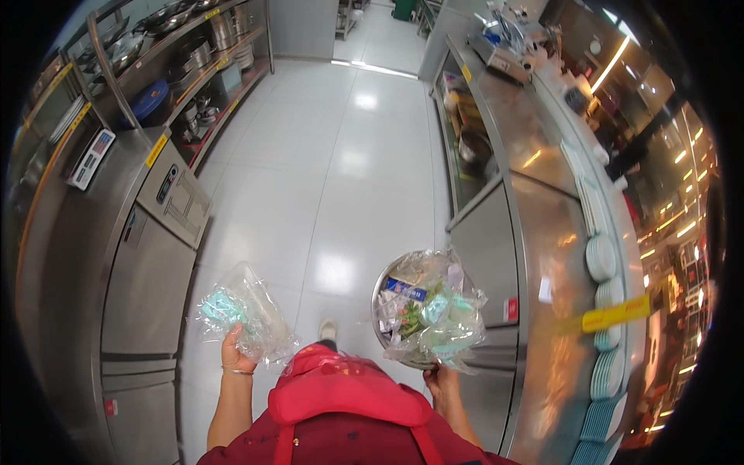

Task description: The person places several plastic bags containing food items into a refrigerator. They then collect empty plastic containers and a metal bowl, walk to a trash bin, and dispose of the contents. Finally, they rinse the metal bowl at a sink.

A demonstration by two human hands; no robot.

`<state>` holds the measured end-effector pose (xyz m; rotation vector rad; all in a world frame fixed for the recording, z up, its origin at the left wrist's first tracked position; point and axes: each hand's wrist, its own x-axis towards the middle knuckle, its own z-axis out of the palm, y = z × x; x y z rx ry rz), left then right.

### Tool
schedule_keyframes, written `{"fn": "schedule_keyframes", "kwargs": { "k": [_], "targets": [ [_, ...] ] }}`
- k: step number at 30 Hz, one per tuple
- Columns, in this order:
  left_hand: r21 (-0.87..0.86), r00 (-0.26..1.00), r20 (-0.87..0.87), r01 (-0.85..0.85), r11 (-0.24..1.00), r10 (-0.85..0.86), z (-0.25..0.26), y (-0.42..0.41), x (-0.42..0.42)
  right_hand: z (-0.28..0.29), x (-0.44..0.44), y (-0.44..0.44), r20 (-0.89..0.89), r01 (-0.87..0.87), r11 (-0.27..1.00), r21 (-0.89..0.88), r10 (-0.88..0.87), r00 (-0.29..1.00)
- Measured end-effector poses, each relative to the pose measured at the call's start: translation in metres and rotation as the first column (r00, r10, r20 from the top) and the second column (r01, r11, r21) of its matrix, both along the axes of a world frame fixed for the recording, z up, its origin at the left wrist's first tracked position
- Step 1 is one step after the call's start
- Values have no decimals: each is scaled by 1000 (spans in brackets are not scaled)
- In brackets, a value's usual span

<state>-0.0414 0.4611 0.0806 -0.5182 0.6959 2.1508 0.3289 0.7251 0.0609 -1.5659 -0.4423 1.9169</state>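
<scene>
Crumpled clear plastic packaging (256,305) with a light green printed patch is gripped by my left hand (237,353), out over the floor. My right hand (443,381) holds the near rim of a round metal basin (378,325) at my right side. Inside the basin lie clear plastic wrappers (453,331), some green leaves (411,314) and a blue-and-white packet (406,289). Some of the plastic hangs over the basin's near and right edges. The fingers under the basin are hidden.
Steel cabinets (148,285) line the left side, with a weighing scale (93,158) on top and a rack of pans (174,64) beyond. On the right runs a steel counter (546,250) with stacked plates (607,372). A tiled floor aisle (325,151) leads to a doorway.
</scene>
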Motion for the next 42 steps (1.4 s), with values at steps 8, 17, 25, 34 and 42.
{"fn": "schedule_keyframes", "kwargs": {
  "k": [8,17,25,34,42],
  "targets": [
    [61,991,-20,136,989,-135,8,208,-150,2,-128,195,-92,50,998,32,-47,995],
    [-12,999,5,45,999,-45,7,447,-302,10,-309,436,66,24,999,37,-26,998],
    [-66,998,-43,48,997,-51,7,635,-434,19,-438,645,34,-81,991,102,78,996],
    [-35,987,-54,149,988,-150,-10,866,-620,12,-603,846,23,-48,995,89,46,999],
    [-53,977,-74,196,979,-200,8,1069,-772,5,-741,1015,19,-48,994,97,47,999]
  ]
}}
